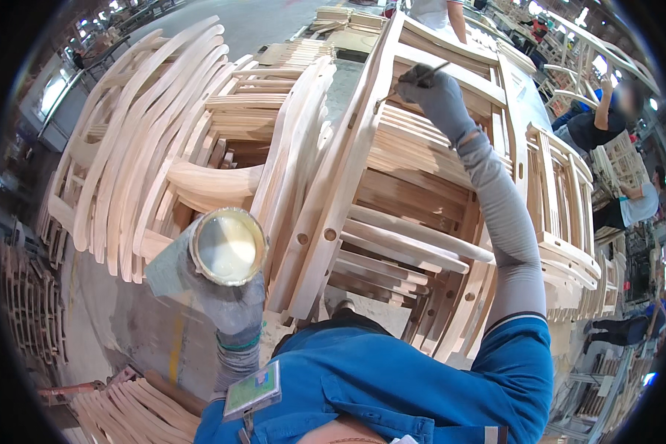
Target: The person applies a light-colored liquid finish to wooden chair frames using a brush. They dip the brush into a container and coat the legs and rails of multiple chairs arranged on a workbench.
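My left hand (237,305), in a grey glove, is closed around a can (170,268) tilted outward at the lower left. Cream-white liquid (228,248) shows inside its round, smeared rim. Farther off, my right hand (438,102), also gloved in grey with dark-stained fingertips, pinches a thin brown stick-like tool (438,69). Whether it ends in a brush, I cannot make out. That hand is over the upper part of a pale wooden chair frame (340,200), close to its long left side rail. More slatted frames lie stacked beneath.
Stacked curved wooden frames (137,140) stand left of the can, and more slatted frames (562,192) to the right. Curved wooden parts (137,411) are piled at the lower left. Other people, one in a dark top (607,126), are at the right and far side.
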{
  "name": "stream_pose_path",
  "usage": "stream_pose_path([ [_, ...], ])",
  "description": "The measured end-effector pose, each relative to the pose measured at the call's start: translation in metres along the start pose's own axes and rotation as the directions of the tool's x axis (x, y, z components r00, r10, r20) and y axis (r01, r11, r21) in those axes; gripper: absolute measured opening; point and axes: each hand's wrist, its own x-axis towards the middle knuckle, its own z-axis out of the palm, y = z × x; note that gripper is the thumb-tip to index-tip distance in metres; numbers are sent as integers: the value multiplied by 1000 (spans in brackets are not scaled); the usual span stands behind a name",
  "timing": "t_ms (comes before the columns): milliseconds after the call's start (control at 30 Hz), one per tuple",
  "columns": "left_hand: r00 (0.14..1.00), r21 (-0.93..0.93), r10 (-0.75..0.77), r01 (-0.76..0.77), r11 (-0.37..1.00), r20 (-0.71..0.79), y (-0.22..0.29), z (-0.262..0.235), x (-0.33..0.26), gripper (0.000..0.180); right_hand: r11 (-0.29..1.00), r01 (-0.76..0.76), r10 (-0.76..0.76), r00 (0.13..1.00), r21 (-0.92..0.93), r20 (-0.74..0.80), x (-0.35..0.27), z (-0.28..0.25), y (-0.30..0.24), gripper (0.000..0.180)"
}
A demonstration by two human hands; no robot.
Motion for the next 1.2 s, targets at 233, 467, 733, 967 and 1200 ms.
stream_pose_path([
  [233,982,-130,107,-86,988,158,-7,20,17,79,992,54,-48,997,112,-55,-79,1,-56,11],
  [467,909,-839,-38,398,372,414,-3,44,5,67,801,156,-53,980,578,-191,-189,41,-142,16],
  [733,896,-916,-195,396,-56,399,3,73,3,49,960,177,-189,981,218,35,-264,62,-150,30],
  [967,713,-761,-266,601,-243,648,19,58,5,54,811,235,-131,965,535,-225,-277,67,-142,22],
  [1200,814,-769,64,568,-294,578,-6,63,-15,60,887,250,-193,965,387,-179,-282,69,-147,25],
])
